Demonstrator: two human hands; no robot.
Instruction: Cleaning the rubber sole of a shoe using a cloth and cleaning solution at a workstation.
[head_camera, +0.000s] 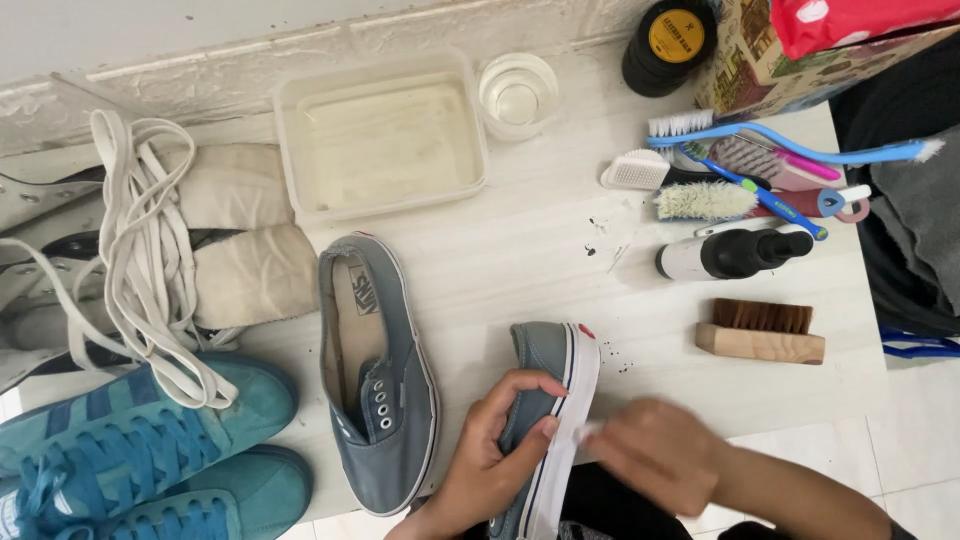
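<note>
My left hand (495, 450) grips a grey-blue canvas shoe (548, 362) turned on its side, its white rubber sole edge facing right. My right hand (655, 450) is blurred and presses against that white edge; a small white thing shows at its fingertips, too blurred to name. The matching grey-blue shoe (378, 370) lies without laces on the white table (520, 250) just left of my left hand.
A clear tub of water (380, 135) and a glass (517, 92) stand at the back. Several brushes (720, 170), a spray bottle (730, 253), a wooden brush (762, 332) and a black tin (668, 42) lie right. Teal sneakers (140, 440), white laces (140, 250) and insoles (250, 270) lie left.
</note>
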